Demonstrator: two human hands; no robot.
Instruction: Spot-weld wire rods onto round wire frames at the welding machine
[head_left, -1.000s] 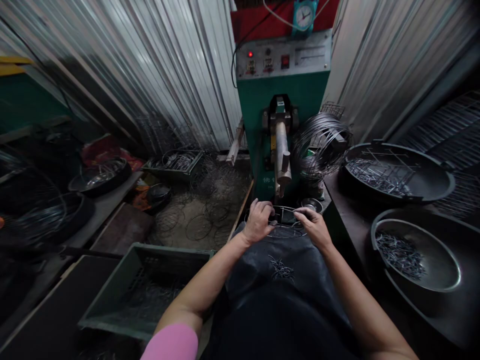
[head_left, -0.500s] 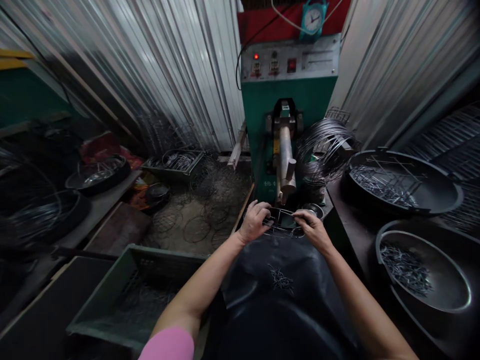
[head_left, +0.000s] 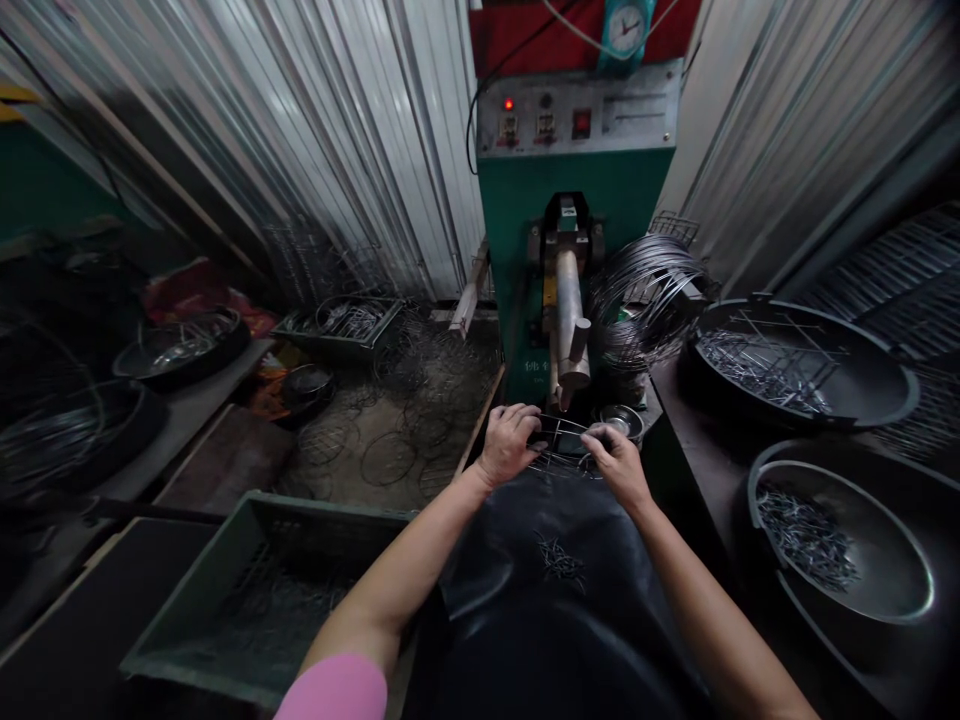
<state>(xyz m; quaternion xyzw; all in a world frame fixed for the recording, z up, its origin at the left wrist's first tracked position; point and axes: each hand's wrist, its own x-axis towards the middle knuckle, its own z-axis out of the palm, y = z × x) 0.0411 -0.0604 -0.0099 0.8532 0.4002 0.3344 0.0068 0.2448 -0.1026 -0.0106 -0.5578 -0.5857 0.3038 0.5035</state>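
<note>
Below the electrode of a green spot welding machine (head_left: 574,365), a thin wire frame (head_left: 559,428) spans the gap between my two hands. My left hand (head_left: 511,443) has its fingers closed round the frame's left side. On the other side, my right hand (head_left: 613,455) pinches it between thumb and fingertips. The exact wires under the fingers are partly hidden. A small pile of short wire pieces (head_left: 561,560) lies on the black apron (head_left: 517,620) over my lap. Close behind my right hand stands a small metal bowl (head_left: 626,420).
A coil of wire (head_left: 649,290) hangs right of the machine. Farther right are a black pan with wires (head_left: 877,385) and a metal bowl with short pieces (head_left: 900,560). To the left, a green crate (head_left: 187,600) stands near wire rings (head_left: 388,458) on the floor.
My right hand has shifted slightly left, and its grip on the wire frame looks a little different. The left hand stays nearly in place. The whole view has moved slightly.
</note>
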